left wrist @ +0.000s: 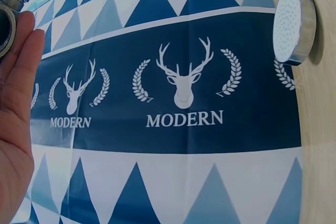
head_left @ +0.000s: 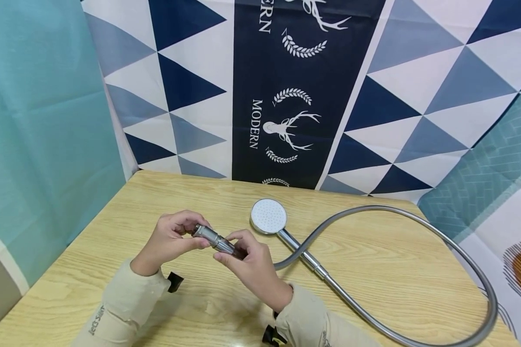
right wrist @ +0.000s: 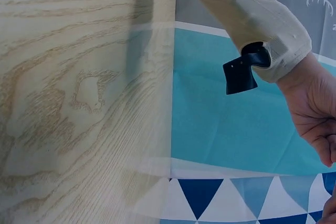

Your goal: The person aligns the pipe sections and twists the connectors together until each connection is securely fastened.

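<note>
My left hand (head_left: 167,243) pinches one end of a metal hose connector (head_left: 211,237) between thumb and fingers. The other end of the connector is held by my right hand (head_left: 257,265), whose fingers partly hide it. A grey flexible hose (head_left: 375,208) emerges beside the right hand and loops round to the handle of a shower head (head_left: 268,216), which lies face up on the table. At the upper left of the left wrist view, the connector's round open end (left wrist: 6,27) shows by the left fingers. The right wrist view catches only a sliver of the right hand.
The wooden table (head_left: 191,313) meets a patterned curtain (head_left: 199,86) at the back. A teal cloth (head_left: 43,120) hangs on the left. The hose loop spreads over the table's right side. A black mount (head_left: 174,282) sits at the left cuff.
</note>
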Available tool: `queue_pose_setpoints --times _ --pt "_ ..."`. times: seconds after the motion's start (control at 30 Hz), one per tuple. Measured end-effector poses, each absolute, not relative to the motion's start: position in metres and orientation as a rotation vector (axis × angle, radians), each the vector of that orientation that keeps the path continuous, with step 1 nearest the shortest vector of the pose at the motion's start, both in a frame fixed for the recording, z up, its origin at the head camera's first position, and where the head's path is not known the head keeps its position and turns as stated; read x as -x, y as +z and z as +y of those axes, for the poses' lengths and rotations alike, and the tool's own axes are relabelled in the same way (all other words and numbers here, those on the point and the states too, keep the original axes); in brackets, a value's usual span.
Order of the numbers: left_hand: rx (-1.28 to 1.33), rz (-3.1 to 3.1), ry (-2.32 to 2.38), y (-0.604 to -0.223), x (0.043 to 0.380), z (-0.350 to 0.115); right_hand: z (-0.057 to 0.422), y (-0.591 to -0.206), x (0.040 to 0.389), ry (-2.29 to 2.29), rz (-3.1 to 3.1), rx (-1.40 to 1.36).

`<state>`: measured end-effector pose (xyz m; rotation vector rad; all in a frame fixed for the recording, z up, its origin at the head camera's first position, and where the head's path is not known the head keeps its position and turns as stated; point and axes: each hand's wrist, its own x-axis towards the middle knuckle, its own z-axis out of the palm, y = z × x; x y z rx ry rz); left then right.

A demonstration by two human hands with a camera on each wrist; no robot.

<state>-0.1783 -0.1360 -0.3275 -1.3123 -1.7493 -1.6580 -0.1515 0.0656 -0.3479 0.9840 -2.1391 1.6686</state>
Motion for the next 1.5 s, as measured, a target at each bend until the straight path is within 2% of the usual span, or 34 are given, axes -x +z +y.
queue_pose_setpoints --times 1.5 --pt "1.344 -1.748 -1.742 -0.334 0.184 -0.129 0.076 -0.347 0.153 1.705 -2.218 -0.981"
